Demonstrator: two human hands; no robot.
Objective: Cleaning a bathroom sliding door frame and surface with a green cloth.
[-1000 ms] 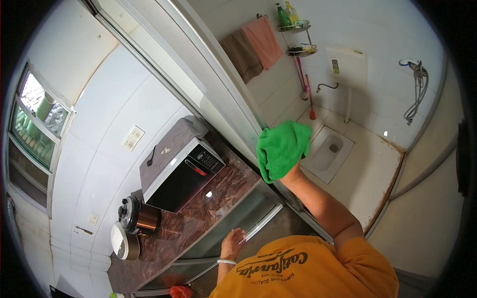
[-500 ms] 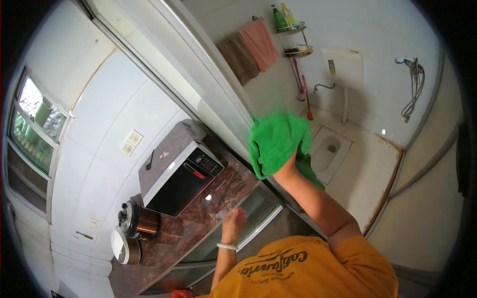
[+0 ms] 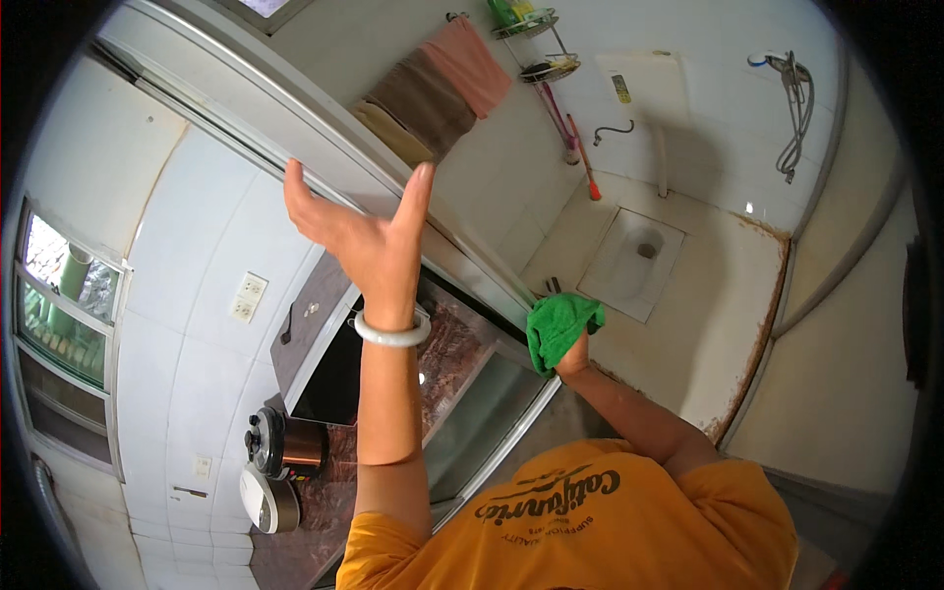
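Observation:
My left hand [image 3: 359,236] is raised in front of the pale door frame [image 3: 285,118], with thumb and fingers spread and nothing in it. A white bangle [image 3: 391,332] circles that wrist. Whether the fingertips touch the frame I cannot tell. Lower and to the right, my right hand [image 3: 574,354] grips a green cloth [image 3: 559,324] against the lower part of the frame, beside the bathroom floor. The cloth drapes over the fingers and hides most of them.
A squat toilet [image 3: 639,246] is set in the bathroom floor. Towels [image 3: 433,93] and a wire corner rack [image 3: 546,67] hang on the far wall, a shower head [image 3: 777,64] at right. Left of the frame, a microwave [image 3: 334,383] and a cooker [image 3: 290,442] stand on the counter.
My left hand has risen from near the counter to the upper door frame, its fingers spreading. My right hand has moved down along the frame with the green cloth. The view has shifted slightly.

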